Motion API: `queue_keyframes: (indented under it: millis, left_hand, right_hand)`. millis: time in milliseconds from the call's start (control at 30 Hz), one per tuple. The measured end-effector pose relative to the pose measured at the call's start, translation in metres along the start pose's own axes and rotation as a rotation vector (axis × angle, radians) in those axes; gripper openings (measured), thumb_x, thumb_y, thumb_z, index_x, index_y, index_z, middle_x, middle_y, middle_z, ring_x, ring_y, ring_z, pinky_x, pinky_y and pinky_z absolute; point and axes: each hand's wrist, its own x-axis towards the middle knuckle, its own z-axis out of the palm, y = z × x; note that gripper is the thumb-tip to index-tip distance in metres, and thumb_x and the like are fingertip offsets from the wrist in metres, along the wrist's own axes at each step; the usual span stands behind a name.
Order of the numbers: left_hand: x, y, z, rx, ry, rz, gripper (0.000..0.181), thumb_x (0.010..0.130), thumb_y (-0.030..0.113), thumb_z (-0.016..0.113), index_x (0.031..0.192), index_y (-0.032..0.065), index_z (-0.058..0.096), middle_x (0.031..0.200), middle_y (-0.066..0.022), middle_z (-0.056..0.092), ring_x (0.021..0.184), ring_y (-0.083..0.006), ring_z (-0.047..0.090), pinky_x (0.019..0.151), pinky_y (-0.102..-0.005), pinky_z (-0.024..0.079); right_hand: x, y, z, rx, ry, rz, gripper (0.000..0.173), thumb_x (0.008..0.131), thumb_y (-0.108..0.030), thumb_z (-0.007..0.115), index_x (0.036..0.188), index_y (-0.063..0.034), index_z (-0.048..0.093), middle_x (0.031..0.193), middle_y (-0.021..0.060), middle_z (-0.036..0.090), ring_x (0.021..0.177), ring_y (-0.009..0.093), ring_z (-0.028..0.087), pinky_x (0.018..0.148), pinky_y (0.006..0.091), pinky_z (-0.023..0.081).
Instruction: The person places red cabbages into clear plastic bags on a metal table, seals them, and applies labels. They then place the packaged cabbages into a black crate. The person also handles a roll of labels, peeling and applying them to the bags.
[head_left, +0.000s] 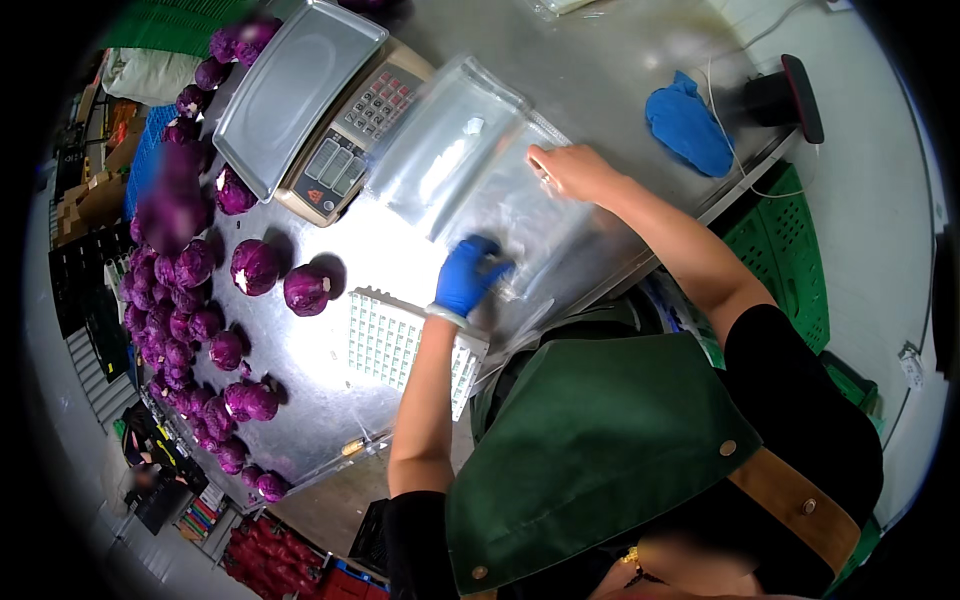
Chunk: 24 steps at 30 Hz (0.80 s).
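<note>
My left hand (463, 277), in a blue glove, rests at the lower part of clear plastic bags, its thumb spread from the fingers; the fingertips are blurred. My bare right hand (566, 171) has its fingers closed on the upper edge of a clear plastic bag (517, 195). A stack of clear bags (450, 135) lies beside it, against the scale. Below my left wrist lies a sheet of printed labels (382, 337). Left of it are two red cabbages (255, 267), (307, 289) set apart on the metal table.
A weighing scale (300, 97) with a steel tray stands at the upper left. Many red cabbages (176, 300) line the table's left side. A blue glove (686, 124), a cable and a black stand (784, 97) are at the right. Green crates (780, 247) stand beyond the edge.
</note>
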Motion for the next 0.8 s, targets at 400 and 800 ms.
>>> queue_keyframes:
  millis: [400,800]
  left_hand:
    - [0.007,-0.075,-0.052,-0.549,0.471,-0.162,0.02,0.093,0.009,0.053,0.101,-0.0011,0.067,0.086,-0.0046,0.066,0.07,-0.0123,0.058,0.066,-0.0241,0.046]
    - [-0.089,-0.074,-0.179,-0.327,0.462,-0.119,0.056,0.086,-0.007,0.06,0.138,0.0023,0.043,0.129,-0.0095,0.054,0.114,-0.0197,0.056,0.097,-0.0302,0.046]
  right_hand:
    - [-0.023,-0.036,-0.044,0.338,0.733,0.156,0.025,0.083,-0.019,0.07,0.098,-0.0074,0.055,0.079,0.0092,0.064,0.074,0.03,0.064,0.064,0.0401,0.049]
    - [-0.018,-0.207,0.126,0.522,-0.296,-0.291,0.046,0.081,-0.022,0.072,0.12,-0.0065,0.054,0.09,0.015,0.067,0.084,0.033,0.064,0.076,0.0423,0.049]
